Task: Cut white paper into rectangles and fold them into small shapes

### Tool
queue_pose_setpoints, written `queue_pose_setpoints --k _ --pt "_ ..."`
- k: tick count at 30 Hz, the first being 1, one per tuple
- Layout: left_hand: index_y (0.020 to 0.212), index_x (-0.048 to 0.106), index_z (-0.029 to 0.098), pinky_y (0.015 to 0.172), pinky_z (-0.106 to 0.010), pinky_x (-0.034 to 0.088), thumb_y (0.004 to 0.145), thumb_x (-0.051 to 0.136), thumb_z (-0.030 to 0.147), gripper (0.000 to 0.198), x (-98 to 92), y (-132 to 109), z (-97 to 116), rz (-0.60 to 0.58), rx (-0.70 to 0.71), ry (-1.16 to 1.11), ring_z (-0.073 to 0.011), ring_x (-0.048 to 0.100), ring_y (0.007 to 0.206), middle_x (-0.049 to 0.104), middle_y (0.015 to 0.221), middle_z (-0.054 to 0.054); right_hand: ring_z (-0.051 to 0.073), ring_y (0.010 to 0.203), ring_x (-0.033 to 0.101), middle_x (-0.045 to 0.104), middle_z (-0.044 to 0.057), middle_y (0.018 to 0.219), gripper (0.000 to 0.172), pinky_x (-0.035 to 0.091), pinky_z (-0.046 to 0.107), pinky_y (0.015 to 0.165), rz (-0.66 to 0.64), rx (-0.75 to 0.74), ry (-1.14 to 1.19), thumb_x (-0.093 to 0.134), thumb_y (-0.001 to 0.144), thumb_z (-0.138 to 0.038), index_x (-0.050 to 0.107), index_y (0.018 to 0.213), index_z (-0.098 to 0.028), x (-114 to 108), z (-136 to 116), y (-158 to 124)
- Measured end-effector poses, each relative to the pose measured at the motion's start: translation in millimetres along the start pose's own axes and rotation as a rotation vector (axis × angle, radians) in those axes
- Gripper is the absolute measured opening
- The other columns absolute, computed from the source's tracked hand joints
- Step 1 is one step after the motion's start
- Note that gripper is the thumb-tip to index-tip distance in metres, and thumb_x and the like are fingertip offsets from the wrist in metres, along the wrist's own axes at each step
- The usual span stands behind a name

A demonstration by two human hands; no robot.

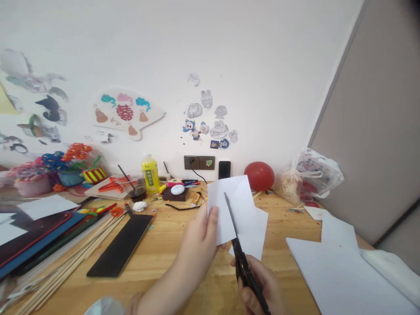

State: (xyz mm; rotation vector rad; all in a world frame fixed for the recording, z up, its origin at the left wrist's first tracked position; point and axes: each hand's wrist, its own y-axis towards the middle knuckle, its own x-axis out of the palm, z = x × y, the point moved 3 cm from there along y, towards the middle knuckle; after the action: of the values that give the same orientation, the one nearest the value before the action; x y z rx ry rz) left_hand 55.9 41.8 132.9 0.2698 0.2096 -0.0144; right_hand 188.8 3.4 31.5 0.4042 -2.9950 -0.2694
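My left hand [198,229] pinches the left edge of a white sheet of paper [229,188], thumb on the near face, and holds it up above the table. In my right hand [262,284] is a pair of black-handled scissors [241,258]. Their blade points up and slants across the face of the paper, reaching in from its lower edge. Whether the blades are spread or closed is hard to make out. Another white paper piece [259,232] shows behind and to the right of the held sheet; I cannot tell if the two are joined.
On the wooden table [170,258], a black flat panel [121,245] and thin wooden sticks [75,258] lie left. White sheets [341,271] are at right. Along the wall stand a yellow bottle [151,175], a cup of dark liquid [136,190], a phone [224,169] and a red balloon [259,176].
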Motion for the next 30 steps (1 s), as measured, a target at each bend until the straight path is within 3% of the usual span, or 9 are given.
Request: queue_pose_setpoints --k 9,23,30 --pt "0.087 0.05 0.018 0.031 -0.018 0.026 0.087 0.032 0.039 0.028 9.6 -4.3 -2.4 -0.064 -0.006 0.021 -0.0092 0.036 0.031 0.045 0.041 0.008 0.005 0.034 0.034 0.044 -0.005 0.054 0.068 0.031 0.017 0.034 -0.01 -0.047 -0.007 0.052 0.067 -0.071 0.055 0.105 -0.015 -1.0 -6.2 2.0" --pt "0.081 0.048 0.019 0.03 -0.018 0.024 0.087 0.033 0.037 0.024 11.2 -3.9 -2.8 -0.056 -0.047 -0.007 -0.0089 0.035 0.03 0.045 0.041 0.008 0.003 0.033 0.029 0.04 -0.008 0.051 0.058 0.026 0.016 0.032 0.025 -0.034 -0.023 0.052 0.072 -0.067 0.052 0.099 -0.016 1.0 -5.4 1.3" --pt "0.073 0.044 0.021 0.031 -0.018 0.024 0.087 0.033 0.04 0.026 11.7 -3.3 -2.7 -0.051 -0.059 0.002 -0.0091 0.036 0.03 0.046 0.041 0.007 0.003 0.034 0.032 0.036 -0.008 0.054 0.063 0.028 0.015 0.032 0.03 0.003 -0.013 0.053 0.067 -0.07 0.052 0.099 -0.016 1.4 -2.7 1.5"
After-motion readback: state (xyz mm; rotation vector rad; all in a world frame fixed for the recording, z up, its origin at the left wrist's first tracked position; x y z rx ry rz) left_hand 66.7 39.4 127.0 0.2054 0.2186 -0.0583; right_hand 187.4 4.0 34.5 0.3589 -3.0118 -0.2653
